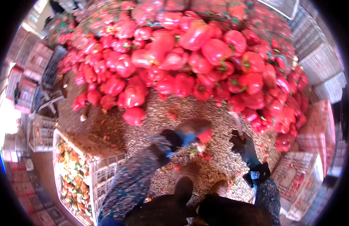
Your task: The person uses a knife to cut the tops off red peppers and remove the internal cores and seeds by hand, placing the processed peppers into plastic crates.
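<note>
pile of red peppers (pixel 216 51) spreads ahead; on its near side, the right hand (pixel 242 145) has fingers wrapped around a knife (pixel 238 122), while the blurred left hand (pixel 195 127) meets a red piece (pixel 205 136), grip impossible to tell. cutting seems in hand; the next move probably calls for a steady left hold.

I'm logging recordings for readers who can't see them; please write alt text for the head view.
A dark-gloved right hand holds a knife before a heap of red bell peppers, while the blurred left hand is beside a red piece too unclear to identify. A white crate of scraps is at left; pale seeds litter the ground.
</note>
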Demonstrator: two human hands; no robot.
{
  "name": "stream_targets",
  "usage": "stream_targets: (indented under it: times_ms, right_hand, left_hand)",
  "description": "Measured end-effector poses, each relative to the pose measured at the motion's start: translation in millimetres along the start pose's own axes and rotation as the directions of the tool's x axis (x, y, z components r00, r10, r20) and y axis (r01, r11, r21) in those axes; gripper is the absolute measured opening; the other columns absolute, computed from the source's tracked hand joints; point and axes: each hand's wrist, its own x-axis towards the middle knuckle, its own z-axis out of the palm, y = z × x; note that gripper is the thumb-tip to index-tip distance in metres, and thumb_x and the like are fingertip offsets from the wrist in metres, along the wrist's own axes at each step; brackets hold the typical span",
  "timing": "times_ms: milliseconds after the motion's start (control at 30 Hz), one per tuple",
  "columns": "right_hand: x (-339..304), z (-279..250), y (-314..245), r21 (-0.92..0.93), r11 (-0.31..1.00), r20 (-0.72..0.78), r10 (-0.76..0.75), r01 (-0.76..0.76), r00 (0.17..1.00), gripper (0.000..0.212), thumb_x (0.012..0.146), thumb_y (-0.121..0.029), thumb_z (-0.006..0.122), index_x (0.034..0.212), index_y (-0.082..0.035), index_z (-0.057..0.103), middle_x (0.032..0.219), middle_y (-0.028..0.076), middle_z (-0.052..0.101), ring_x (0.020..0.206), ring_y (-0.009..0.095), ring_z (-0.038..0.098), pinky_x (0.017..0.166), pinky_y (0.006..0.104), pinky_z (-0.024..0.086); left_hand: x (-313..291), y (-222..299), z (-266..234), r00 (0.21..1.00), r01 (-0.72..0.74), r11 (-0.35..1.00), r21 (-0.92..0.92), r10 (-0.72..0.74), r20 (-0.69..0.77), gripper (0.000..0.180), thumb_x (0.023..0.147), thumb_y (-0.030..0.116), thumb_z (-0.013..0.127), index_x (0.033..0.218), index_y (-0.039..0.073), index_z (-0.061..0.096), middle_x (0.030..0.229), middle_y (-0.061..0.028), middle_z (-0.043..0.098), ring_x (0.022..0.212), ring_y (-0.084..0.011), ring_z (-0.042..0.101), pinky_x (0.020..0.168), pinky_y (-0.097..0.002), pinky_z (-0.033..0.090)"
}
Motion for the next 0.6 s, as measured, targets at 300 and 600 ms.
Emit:
stream_targets:
  times_ms: [300, 600]
  right_hand:
    - [-5.5, 9.8, 69.4, -0.195, 0.979, -0.231, 0.006, -0.052, 0.973, 0.029, 0.101, -0.022, 0.058, 0.125, -0.005, 0.057, 0.097, 0.011, 0.071, 0.063, 0.019, 0.066, 0.051, 0.0297, 0.051]
    - [-6.0, 67.9, 61.2, -0.339, 0.941, -0.085, -0.035, 0.004, 0.996, 0.028, 0.1, -0.029, 0.063, 0.115, -0.006, 0.06, 0.083, 0.0, 0.061, 0.066, 0.011, 0.057, 0.055, 0.0279, 0.046]
  left_hand:
    - [-20.9, 42.9, -44.5, 0.991, 0.081, 0.963, 0.255, -0.05, -0.127, 0.062, 0.069, 0.015, 0.072, 0.13, 0.02, 0.063, 0.14, -0.0089, 0.058, 0.133, -0.0303, 0.051, 0.113, -0.0464, 0.041]
    - [-18.8, 45.2, -12.4, 0.497, 0.589, 0.264, -0.764, -0.863, 0.086, 0.038, 0.093, 0.02, 0.07, 0.122, -0.001, 0.057, 0.109, -0.0138, 0.068, 0.095, -0.0184, 0.065, 0.082, -0.0333, 0.054]
